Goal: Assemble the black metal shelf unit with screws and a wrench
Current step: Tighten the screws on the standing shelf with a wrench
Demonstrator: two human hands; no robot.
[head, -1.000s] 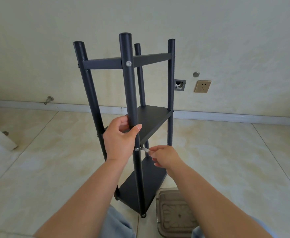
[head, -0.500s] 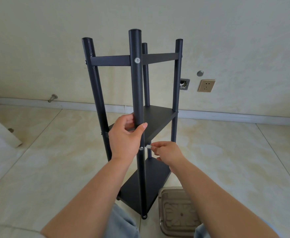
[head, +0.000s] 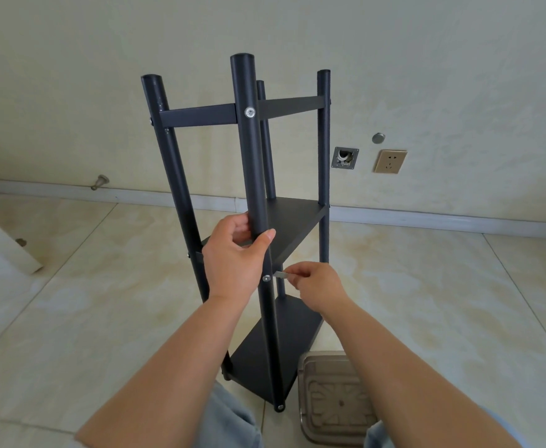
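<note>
The black metal shelf unit point(head: 294, 221) stands upright on the tiled floor with four round posts, a top crossbar, a middle shelf and a bottom shelf. My left hand point(head: 234, 257) is wrapped around the near front post just above a silver screw point(head: 266, 278). My right hand point(head: 318, 284) pinches a small silver wrench point(head: 280, 275) whose tip points at that screw from the right, close to the post. Another silver screw point(head: 250, 112) sits in the same post at the top crossbar.
A grey-brown plastic tray point(head: 333, 399) lies on the floor by my right knee, beside the shelf's foot. A wall with a socket point(head: 390, 161) and an open wall box point(head: 345, 157) is behind. A white panel point(head: 3, 244) leans at the far left.
The view has shifted, so the shelf sits a little further right in frame. My right hand with the wrench has risen slightly and stays at the screw; the left hand keeps its grip.
</note>
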